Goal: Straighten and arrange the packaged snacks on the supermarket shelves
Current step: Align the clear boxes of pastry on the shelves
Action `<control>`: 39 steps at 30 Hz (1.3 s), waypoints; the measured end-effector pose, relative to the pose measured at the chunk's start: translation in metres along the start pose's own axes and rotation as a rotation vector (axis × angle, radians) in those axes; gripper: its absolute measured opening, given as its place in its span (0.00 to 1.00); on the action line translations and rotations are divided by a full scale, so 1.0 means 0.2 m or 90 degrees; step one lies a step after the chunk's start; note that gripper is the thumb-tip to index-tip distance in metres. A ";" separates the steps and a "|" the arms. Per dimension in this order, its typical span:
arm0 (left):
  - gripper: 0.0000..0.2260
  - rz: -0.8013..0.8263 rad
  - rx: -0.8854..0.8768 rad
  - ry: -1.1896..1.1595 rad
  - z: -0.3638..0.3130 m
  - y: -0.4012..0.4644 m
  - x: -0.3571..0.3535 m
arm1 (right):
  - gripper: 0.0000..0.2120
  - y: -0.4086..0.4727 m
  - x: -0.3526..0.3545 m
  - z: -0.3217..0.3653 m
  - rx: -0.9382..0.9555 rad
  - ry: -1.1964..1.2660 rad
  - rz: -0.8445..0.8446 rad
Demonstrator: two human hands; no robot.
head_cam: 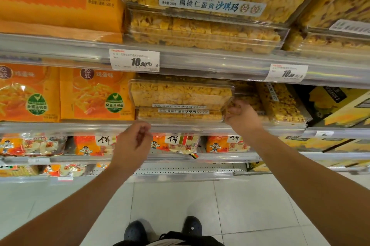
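- Head view: two clear boxes are stacked on the middle shelf [200,125], under the price tag [134,61]; the top box [181,93] sits slightly askew on the bottom box [180,114].
- The right hand [241,116] is placed at the right end of the stack, fingers curled against the box corners; a real grip cannot be told from here.
- The left hand [134,139] is held just below the shelf lip, fingers loosely curled, nothing in it.
- The step is judged to be squaring the stack. It would be done best with the left hand brought to the free left end, so both ends are steadied.
- The top box is best nudged until its label lines up with the one below.
- Gentle pressure is advised, since thin clear plastic is likely to flex.
- The orange bags [96,95] to the left are close by and should not be shoved.
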State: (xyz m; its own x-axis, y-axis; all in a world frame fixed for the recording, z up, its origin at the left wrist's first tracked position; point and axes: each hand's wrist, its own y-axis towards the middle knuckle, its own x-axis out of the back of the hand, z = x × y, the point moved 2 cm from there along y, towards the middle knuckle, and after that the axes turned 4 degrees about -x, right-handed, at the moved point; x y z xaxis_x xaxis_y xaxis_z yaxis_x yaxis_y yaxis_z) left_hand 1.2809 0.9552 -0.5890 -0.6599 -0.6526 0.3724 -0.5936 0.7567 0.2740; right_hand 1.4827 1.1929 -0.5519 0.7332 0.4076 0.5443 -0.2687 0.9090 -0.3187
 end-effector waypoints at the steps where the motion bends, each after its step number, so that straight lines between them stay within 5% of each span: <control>1: 0.10 0.066 -0.005 0.010 -0.01 -0.02 -0.06 | 0.26 -0.02 0.01 -0.02 -0.006 -0.007 -0.011; 4: 0.12 0.166 -0.001 -0.004 -0.07 -0.02 -0.22 | 0.28 -0.08 0.06 -0.11 -0.042 0.039 -0.005; 13: 0.10 0.229 0.035 -0.014 -0.17 0.00 -0.57 | 0.26 -0.11 0.47 -0.52 -0.208 0.384 0.005; 18: 0.10 0.251 0.089 -0.004 -0.31 0.08 -0.90 | 0.13 0.04 0.78 -0.62 -0.230 0.490 0.118; 24: 0.09 0.222 0.194 -0.104 -0.59 0.17 -1.39 | 0.32 0.23 0.98 -0.68 -0.224 0.476 0.159; 29: 0.25 0.134 0.290 -0.116 -0.73 0.23 -1.57 | 0.37 0.31 0.99 -0.63 -0.221 0.485 0.211; 36: 0.29 0.210 0.268 -0.022 -0.80 0.25 -1.68 | 0.22 0.39 0.97 -0.61 -0.217 0.496 0.243; 39: 0.28 0.204 0.272 -0.008 -0.81 0.24 -1.67 | 0.25 0.41 0.99 -0.59 -0.233 0.504 0.279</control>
State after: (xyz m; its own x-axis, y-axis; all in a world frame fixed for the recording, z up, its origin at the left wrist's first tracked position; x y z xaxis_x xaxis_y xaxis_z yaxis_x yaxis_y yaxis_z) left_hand 1.5480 1.2164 -0.5572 -0.8427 -0.3945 0.3664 -0.4949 0.8356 -0.2385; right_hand 1.6793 1.3378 -0.5628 0.8579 0.4050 -0.3162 -0.5053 0.5528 -0.6627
